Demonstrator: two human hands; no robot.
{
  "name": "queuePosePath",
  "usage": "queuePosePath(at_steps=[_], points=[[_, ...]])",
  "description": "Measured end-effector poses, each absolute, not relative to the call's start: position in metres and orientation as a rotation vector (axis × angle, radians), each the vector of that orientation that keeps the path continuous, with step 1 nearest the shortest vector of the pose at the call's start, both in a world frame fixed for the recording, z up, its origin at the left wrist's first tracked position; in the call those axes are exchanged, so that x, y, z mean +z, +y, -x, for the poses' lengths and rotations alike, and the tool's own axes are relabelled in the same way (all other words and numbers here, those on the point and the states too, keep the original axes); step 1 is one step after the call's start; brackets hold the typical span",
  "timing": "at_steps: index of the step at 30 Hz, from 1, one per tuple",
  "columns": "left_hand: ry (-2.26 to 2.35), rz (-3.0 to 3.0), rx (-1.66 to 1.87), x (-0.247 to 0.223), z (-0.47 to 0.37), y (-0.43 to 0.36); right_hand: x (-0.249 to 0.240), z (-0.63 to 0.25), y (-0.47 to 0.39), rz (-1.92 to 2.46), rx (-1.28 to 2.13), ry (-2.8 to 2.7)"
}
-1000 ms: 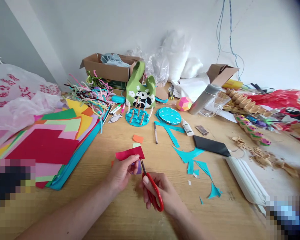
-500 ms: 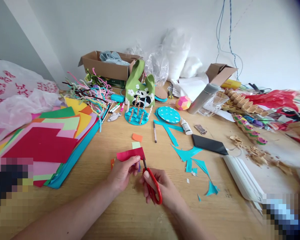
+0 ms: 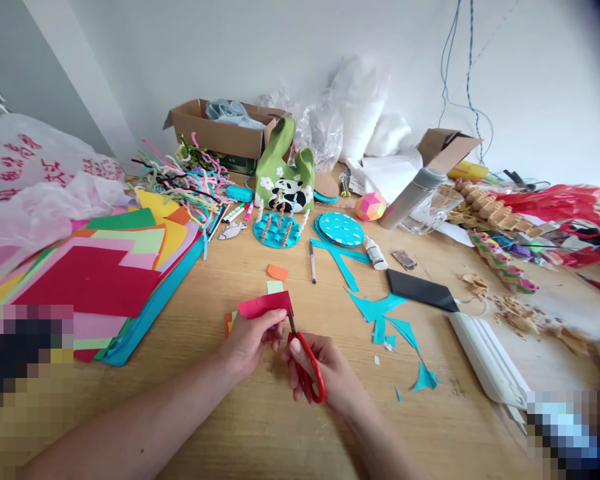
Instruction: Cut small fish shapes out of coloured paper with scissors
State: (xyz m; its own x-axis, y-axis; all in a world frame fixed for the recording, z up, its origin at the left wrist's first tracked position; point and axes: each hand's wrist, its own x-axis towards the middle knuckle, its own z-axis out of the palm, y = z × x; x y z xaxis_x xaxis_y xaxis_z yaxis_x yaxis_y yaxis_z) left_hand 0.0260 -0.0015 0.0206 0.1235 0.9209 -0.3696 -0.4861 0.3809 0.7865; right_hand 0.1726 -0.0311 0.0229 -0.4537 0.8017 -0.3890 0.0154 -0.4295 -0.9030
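Note:
My left hand [image 3: 253, 340] pinches a strip of red paper [image 3: 265, 303] between thumb and fingers, just above the table. In my right hand [image 3: 320, 367] are red-handled scissors [image 3: 311, 363], thumb and fingers through the loops. Their dark blades meet the strip's right end. Under and behind the left hand lie small cut pieces, partly hidden; a pale green piece [image 3: 275, 287] and an orange piece [image 3: 278, 272] show beyond the strip. To the left, a larger red sheet [image 3: 87, 280] tops a stack of coloured sheets.
Blue scraps [image 3: 377, 307], a glue bottle [image 3: 376, 255] and a pen [image 3: 313, 261] lie ahead to the right. Farther back stand a green panda bag [image 3: 285, 180], a blue disc with twisted sticks [image 3: 279, 230] and a grey flask [image 3: 414, 197]. A white device [image 3: 487, 360] lies at right.
The view has shifted slightly, so the table things appear a little farther right. Both hands keep their holds, and the scissor blades remain at the red strip's right end.

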Motion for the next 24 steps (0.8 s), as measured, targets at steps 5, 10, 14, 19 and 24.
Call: queuePosePath(at_steps=[5, 10, 14, 19, 24], points=[[0.976, -0.557, 1.109, 0.0188, -0.0263, -0.0022, 0.0244, -0.1717, -0.0306, 1.198, 1.943, -1.234], [0.983, -0.557, 1.117, 0.0178, -0.0275, -0.0016, 0.0215, -0.1727, -0.0301, 1.139, 1.968, -1.224], [1.026, -0.562, 1.134, 0.0174, -0.0285, -0.0012, 0.0193, -0.1733, -0.0299, 1.151, 1.964, -1.223], [1.029, -0.609, 1.15, 0.0176, -0.0292, -0.0041, 0.0187, -0.1744, -0.0301, 1.152, 1.951, -1.242], [1.028, -0.623, 1.153, 0.0177, -0.0301, -0.0053, 0.0176, -0.1746, -0.0298, 1.151, 1.946, -1.232]])
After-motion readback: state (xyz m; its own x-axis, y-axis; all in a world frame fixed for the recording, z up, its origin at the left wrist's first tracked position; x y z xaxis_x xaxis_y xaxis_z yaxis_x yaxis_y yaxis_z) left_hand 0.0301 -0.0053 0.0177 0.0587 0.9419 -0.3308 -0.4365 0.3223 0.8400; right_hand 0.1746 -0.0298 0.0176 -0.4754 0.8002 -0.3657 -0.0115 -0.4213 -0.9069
